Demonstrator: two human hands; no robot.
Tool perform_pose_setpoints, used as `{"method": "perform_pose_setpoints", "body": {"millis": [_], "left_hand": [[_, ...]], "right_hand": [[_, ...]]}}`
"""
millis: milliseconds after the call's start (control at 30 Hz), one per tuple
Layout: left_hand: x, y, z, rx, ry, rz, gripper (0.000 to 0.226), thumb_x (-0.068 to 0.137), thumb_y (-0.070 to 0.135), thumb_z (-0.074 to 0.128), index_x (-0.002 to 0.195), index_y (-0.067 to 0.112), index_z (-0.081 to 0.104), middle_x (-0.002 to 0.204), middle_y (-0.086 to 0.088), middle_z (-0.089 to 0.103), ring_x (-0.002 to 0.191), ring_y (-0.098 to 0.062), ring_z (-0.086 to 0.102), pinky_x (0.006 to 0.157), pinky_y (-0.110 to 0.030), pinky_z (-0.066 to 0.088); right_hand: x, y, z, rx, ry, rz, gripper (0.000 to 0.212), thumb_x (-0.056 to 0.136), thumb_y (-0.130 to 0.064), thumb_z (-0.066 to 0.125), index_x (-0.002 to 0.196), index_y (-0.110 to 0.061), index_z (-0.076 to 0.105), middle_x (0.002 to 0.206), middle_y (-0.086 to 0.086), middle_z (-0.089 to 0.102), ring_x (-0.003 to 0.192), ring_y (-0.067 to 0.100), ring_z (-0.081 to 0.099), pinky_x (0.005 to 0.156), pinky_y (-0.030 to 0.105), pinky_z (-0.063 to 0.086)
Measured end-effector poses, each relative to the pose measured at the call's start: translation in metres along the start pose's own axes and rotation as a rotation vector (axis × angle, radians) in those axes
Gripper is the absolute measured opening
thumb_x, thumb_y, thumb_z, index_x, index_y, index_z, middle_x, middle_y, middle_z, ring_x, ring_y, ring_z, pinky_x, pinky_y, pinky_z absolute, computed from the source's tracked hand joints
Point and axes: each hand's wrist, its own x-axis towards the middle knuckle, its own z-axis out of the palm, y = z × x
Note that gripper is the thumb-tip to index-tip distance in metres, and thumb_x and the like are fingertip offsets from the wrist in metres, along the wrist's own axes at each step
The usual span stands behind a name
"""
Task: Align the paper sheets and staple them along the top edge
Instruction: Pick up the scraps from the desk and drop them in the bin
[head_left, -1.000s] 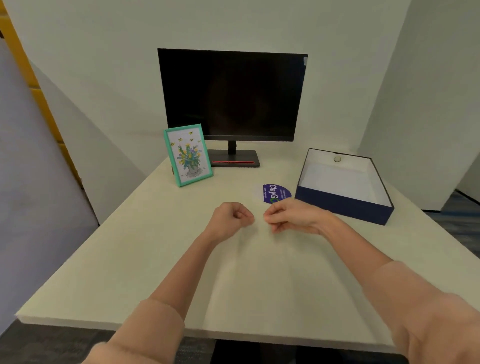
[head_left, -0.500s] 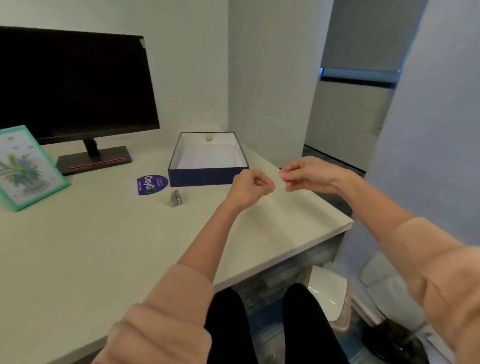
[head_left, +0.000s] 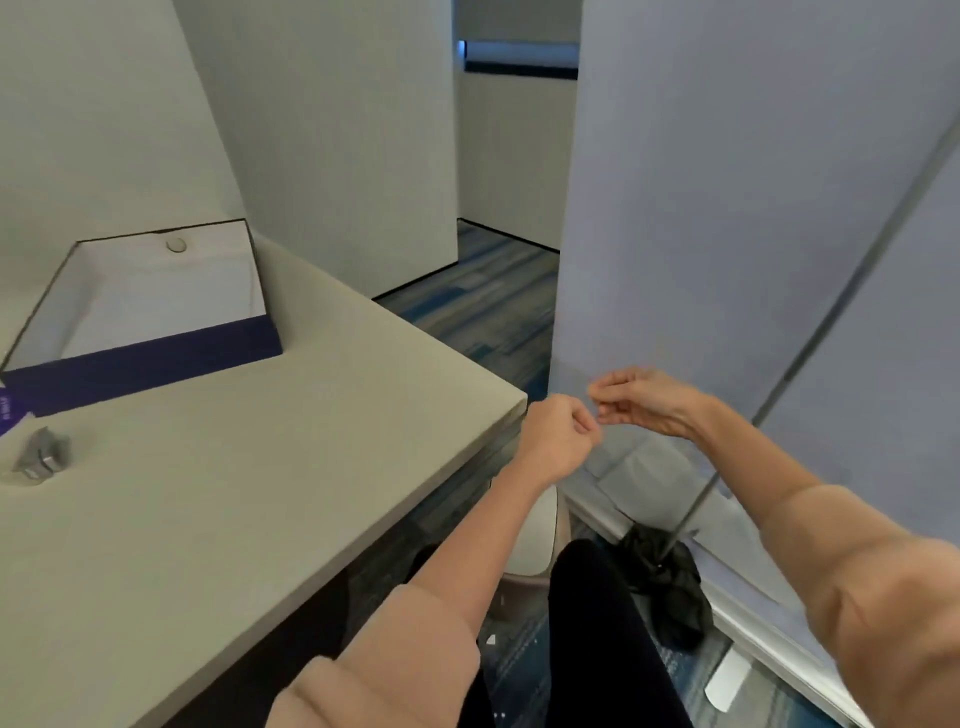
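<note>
No paper sheets are in view. A small silver stapler-like object (head_left: 41, 457) lies on the beige desk (head_left: 249, 493) at the far left. My left hand (head_left: 558, 436) is a closed fist, held in the air just past the desk's right corner. My right hand (head_left: 641, 402) hovers beside it, fingers curled and pinched together, almost touching the left. I see nothing held in either hand. Both hands are off the desk, over the floor.
An open navy box (head_left: 150, 358) with a white inside stands on the desk at the back left. A grey partition (head_left: 727, 234) rises to the right. A black bag (head_left: 670, 587) and a white bin (head_left: 535, 530) sit on the floor below.
The view has swung far to the right, off the monitor and picture frame. Both hands moved with it, from above the desk to beyond its right corner, staying close together and closed.
</note>
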Motion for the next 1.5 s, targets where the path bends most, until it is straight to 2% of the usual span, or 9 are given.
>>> {"method": "perform_pose_setpoints", "body": {"millis": [167, 367, 600, 767, 900, 967, 1033, 1167, 1500], "left_hand": [[0.031, -0.069, 0.046, 0.064, -0.095, -0.279, 0.014, 0.082, 0.009, 0.063, 0.088, 0.006, 0.076, 0.094, -0.004, 0.074, 0.096, -0.02, 0.067, 0.089, -0.029, 0.053], [0.08, -0.158, 0.07, 0.107, -0.157, -0.52, 0.012, 0.074, 0.016, 0.066, 0.079, 0.011, 0.075, 0.089, -0.001, 0.075, 0.087, -0.017, 0.068, 0.08, -0.028, 0.055], [0.109, -0.224, 0.106, 0.098, -0.288, -0.749, 0.036, 0.09, 0.02, 0.053, 0.124, 0.009, 0.06, 0.127, -0.007, 0.062, 0.119, -0.022, 0.056, 0.104, -0.031, 0.043], [0.123, -0.239, 0.126, 0.139, -0.361, -0.669, 0.039, 0.102, 0.01, 0.035, 0.14, 0.003, 0.039, 0.147, -0.01, 0.042, 0.133, -0.02, 0.041, 0.1, -0.017, 0.027], [0.129, -0.261, 0.135, 0.321, -0.43, -0.565, 0.031, 0.101, 0.006, 0.035, 0.124, 0.016, 0.053, 0.118, -0.007, 0.06, 0.078, -0.01, 0.051, 0.056, -0.001, 0.042], [0.133, -0.276, 0.137, 0.414, -0.34, -0.593, 0.02, 0.093, 0.018, 0.046, 0.097, 0.021, 0.066, 0.113, -0.009, 0.066, 0.09, -0.018, 0.058, 0.073, -0.017, 0.051], [0.136, -0.285, 0.138, 0.484, -0.364, -0.574, 0.025, 0.089, 0.021, 0.05, 0.103, 0.019, 0.071, 0.113, -0.008, 0.068, 0.102, -0.027, 0.062, 0.084, -0.033, 0.05], [0.138, -0.28, 0.138, 0.495, -0.395, -0.537, 0.028, 0.092, 0.015, 0.049, 0.106, 0.015, 0.073, 0.113, -0.008, 0.069, 0.105, -0.027, 0.062, 0.075, -0.03, 0.043], [0.14, -0.286, 0.136, 0.513, -0.356, -0.496, 0.026, 0.087, 0.005, 0.047, 0.101, 0.009, 0.068, 0.113, -0.01, 0.065, 0.108, -0.03, 0.059, 0.085, -0.037, 0.048]], "right_hand": [[0.038, 0.073, 0.001, -0.064, 0.053, 0.125, 0.011, 0.089, -0.001, 0.061, 0.081, -0.007, 0.059, 0.072, 0.007, 0.057, 0.063, 0.013, 0.058, 0.065, 0.024, 0.054], [0.101, 0.152, 0.025, -0.141, -0.082, 0.268, 0.009, 0.088, -0.002, 0.063, 0.081, -0.007, 0.061, 0.073, 0.007, 0.06, 0.062, 0.013, 0.059, 0.064, 0.022, 0.053], [0.158, 0.226, 0.054, -0.32, -0.118, 0.386, 0.017, 0.084, 0.0, 0.058, 0.068, -0.007, 0.056, 0.068, 0.007, 0.053, 0.054, 0.007, 0.053, 0.059, 0.018, 0.05], [0.189, 0.265, 0.077, -0.541, -0.118, 0.383, 0.033, 0.084, -0.01, 0.061, 0.054, -0.017, 0.05, 0.059, 0.001, 0.054, 0.06, 0.018, 0.058, 0.064, 0.03, 0.048], [0.201, 0.28, 0.083, -0.717, -0.118, 0.325, 0.029, 0.088, -0.021, 0.058, 0.06, -0.021, 0.049, 0.082, 0.008, 0.063, 0.076, 0.019, 0.054, 0.068, 0.027, 0.038], [0.203, 0.283, 0.081, -0.753, -0.135, 0.295, 0.013, 0.087, -0.014, 0.054, 0.079, -0.012, 0.064, 0.098, 0.012, 0.069, 0.084, 0.021, 0.058, 0.07, 0.027, 0.038], [0.205, 0.288, 0.079, -0.779, -0.177, 0.265, 0.024, 0.086, -0.009, 0.05, 0.094, -0.006, 0.072, 0.103, 0.014, 0.071, 0.095, 0.029, 0.063, 0.074, 0.03, 0.043], [0.206, 0.291, 0.072, -0.804, -0.202, 0.184, 0.038, 0.084, -0.002, 0.047, 0.107, -0.013, 0.075, 0.114, 0.008, 0.071, 0.107, 0.028, 0.061, 0.09, 0.03, 0.045], [0.208, 0.284, 0.074, -0.917, -0.169, 0.156, 0.032, 0.081, -0.005, 0.054, 0.112, -0.01, 0.061, 0.112, 0.011, 0.066, 0.106, 0.032, 0.059, 0.085, 0.037, 0.047]]}}
